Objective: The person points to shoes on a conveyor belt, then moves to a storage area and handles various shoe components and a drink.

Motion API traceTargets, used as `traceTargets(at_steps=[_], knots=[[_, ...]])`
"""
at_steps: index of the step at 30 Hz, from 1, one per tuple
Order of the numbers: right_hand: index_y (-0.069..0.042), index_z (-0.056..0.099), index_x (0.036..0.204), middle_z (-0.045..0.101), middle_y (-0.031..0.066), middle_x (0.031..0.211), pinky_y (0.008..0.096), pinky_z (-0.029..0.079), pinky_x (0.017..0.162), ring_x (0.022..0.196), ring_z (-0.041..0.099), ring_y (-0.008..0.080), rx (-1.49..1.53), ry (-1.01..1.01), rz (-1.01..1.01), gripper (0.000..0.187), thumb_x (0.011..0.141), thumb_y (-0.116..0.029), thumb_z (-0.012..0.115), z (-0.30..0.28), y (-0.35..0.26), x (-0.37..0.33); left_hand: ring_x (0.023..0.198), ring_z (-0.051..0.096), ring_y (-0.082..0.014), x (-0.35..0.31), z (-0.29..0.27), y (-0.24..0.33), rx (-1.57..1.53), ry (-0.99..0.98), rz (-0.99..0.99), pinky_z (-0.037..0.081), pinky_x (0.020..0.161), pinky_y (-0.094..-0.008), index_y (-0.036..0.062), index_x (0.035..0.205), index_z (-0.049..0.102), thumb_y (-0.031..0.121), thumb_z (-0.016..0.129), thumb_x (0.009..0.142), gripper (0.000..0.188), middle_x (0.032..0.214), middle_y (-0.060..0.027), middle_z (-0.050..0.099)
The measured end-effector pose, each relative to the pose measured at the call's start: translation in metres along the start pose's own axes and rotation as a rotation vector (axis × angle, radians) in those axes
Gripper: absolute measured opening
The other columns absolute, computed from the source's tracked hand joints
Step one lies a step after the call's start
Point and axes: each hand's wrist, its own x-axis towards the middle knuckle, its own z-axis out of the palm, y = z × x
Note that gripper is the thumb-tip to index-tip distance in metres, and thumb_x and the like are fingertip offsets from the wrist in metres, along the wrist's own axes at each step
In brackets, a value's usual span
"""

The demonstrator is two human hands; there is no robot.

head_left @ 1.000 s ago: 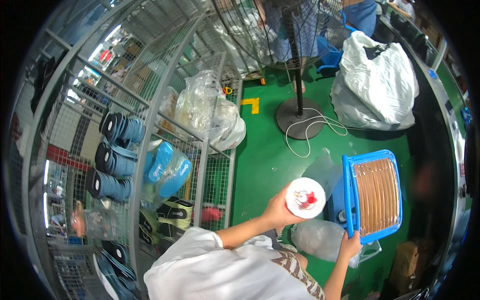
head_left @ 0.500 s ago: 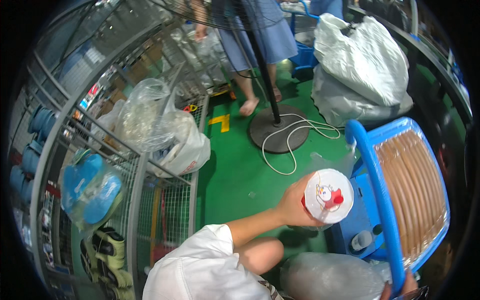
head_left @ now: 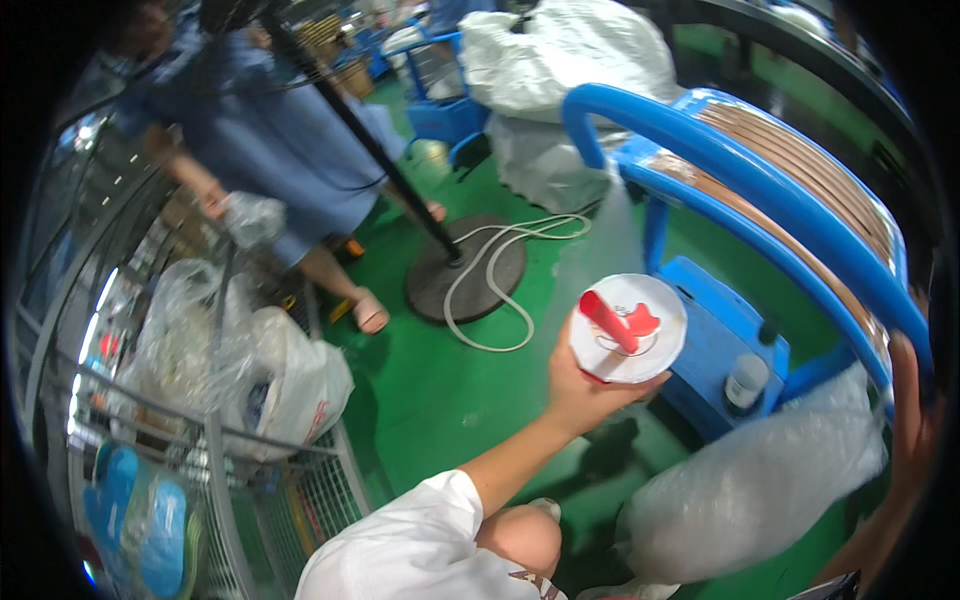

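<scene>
The person's left grip is curled partway around the side of a white-topped round cup with red on it, while the right grip, its closure impossible to tell, lies beside a glossy blue tubular frame reaching rightward from the cup-holding grip.

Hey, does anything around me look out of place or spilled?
One thing: the white cable lies in loose loops across the pedestal fan's base and the green floor, where someone might trip. I see no spill; the lidded cup in your left hand looks intact.
</scene>
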Motion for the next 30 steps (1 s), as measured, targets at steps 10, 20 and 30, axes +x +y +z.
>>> traceTargets(at_steps=[10, 20, 30], knots=[[-0.009, 0.058, 0.058, 0.052, 0.0058, 0.049, 0.0306, 0.041, 0.045, 0.044, 0.053, 0.0227, -0.062, 0.255, -0.165, 0.041, 0.063, -0.049, 0.065, 0.003, 0.013, 0.008, 0.09, 0.057, -0.0215, -0.034, 0.005, 0.007, -0.059, -0.306, -0.114, 0.045, 0.081, -0.034, -0.0047, 0.111, 0.043, 0.025, 0.083, 0.046, 0.082, 0.098, -0.0129, 0.057], [-0.008, 0.058, 0.062, 0.056, 0.0047, 0.066, 0.033, 0.038, 0.071, 0.073, 0.055, 0.0198, 0.003, 0.219, -0.032, 0.036, 0.067, -0.043, 0.059, 0.0, -0.005, -0.005, 0.112, 0.042, -0.0293, -0.061, 0.001, -0.003, -0.552, -0.522, -0.426, 0.036, 0.094, -0.0413, -0.0025, 0.127, 0.023, 0.024, 0.078, 0.046, 0.102, 0.124, -0.019, 0.038], [0.001, 0.05, 0.107, 0.051, 0.0119, 0.108, 0.0289, 0.033, 0.088, 0.1, 0.046, 0.0192, 1.056, 0.567, 0.865, 0.03, 0.085, -0.019, 0.044, -0.087, -0.066, -0.106, 0.096, 0.054, -0.019, -0.075, 0.062, 0.105, -0.369, -0.843, -0.172, 0.043, 0.083, -0.0305, -0.0064, 0.113, 0.042, 0.013, 0.082, 0.043, 0.083, 0.105, -0.0139, 0.055]])
